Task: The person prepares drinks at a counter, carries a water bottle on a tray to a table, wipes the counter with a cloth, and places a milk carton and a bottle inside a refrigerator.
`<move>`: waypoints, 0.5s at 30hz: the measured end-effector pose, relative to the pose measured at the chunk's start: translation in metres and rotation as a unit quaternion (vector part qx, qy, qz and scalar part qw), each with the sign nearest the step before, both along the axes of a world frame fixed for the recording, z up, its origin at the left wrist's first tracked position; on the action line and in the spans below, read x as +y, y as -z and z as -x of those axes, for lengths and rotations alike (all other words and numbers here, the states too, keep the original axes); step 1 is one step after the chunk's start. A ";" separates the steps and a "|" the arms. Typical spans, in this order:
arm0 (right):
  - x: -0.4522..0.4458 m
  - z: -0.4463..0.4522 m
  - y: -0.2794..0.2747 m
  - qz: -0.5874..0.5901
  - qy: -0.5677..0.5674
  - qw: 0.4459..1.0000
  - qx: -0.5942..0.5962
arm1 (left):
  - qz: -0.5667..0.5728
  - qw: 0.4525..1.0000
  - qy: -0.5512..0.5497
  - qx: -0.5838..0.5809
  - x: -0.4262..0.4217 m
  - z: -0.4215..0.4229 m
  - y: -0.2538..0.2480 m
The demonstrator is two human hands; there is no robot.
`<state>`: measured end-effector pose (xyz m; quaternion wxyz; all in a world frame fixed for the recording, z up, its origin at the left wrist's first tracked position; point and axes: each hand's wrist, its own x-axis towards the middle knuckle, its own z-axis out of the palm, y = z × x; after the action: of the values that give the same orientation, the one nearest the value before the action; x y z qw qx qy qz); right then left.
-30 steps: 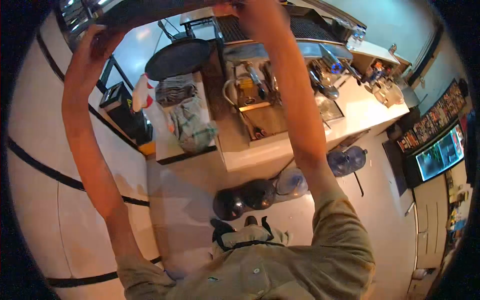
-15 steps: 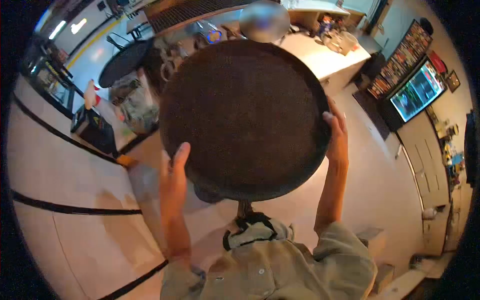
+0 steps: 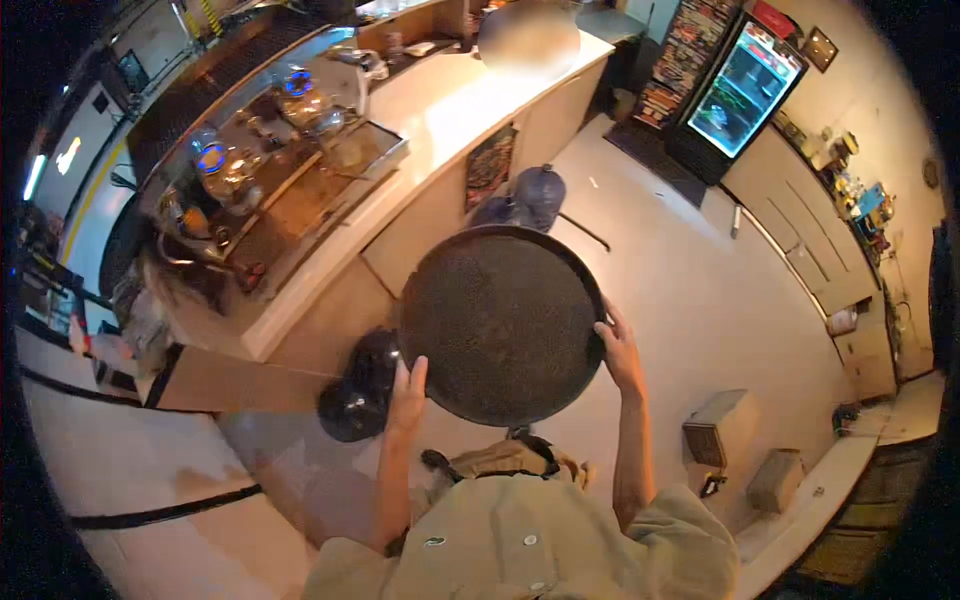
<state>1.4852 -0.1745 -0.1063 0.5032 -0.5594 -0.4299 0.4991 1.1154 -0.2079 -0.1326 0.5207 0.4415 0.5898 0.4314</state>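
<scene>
The person holds a large round dark tray level in front of the waist, over the pale floor. The left hand grips its near left rim, thumb lying up on the edge, and the right hand grasps the rim on the right side. Just beyond the tray are blue water jugs on the floor, beside the white counter; dark round jugs sit to the left of it. A lit display fridge stands farther off, against the right-hand wall.
</scene>
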 end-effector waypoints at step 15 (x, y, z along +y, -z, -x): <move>0.291 -0.143 0.030 -0.027 -0.123 0.990 0.061 | -0.031 0.993 -0.101 -0.048 0.224 -0.146 0.031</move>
<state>1.6278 0.1161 -0.1359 0.4780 -0.4569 -0.4768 0.5791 1.2613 0.0161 -0.1638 0.4879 0.3742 0.5924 0.5206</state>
